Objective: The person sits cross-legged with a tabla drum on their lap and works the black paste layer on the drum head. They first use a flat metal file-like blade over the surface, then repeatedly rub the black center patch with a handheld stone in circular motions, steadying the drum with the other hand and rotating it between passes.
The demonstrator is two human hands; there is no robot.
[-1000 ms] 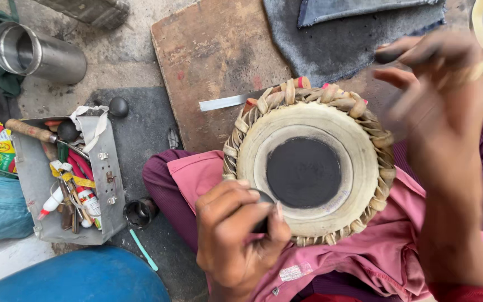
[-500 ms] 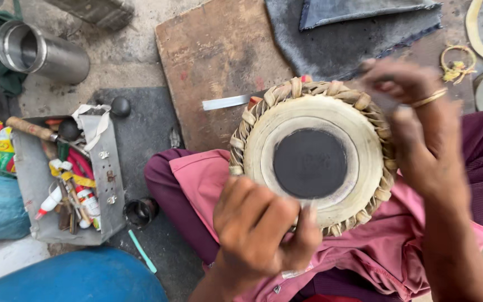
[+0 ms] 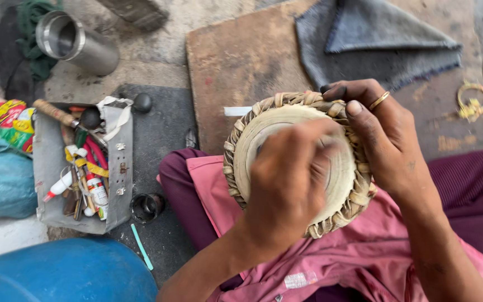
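Only one drum (image 3: 297, 162): left hand (image 3: 286, 184) blurred, fingers unclear; right hand (image 3: 384, 140) fingers grip its rim.

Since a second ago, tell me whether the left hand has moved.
Yes. The left hand has moved up from the drum's near rim onto its head, now covering the dark centre.

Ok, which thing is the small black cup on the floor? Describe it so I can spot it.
Start at the grey metal tool tray left of the drum. Off its lower right corner sits the small black cup, on the dark mat. It is round and open-topped, unlike the thin green stick below it.
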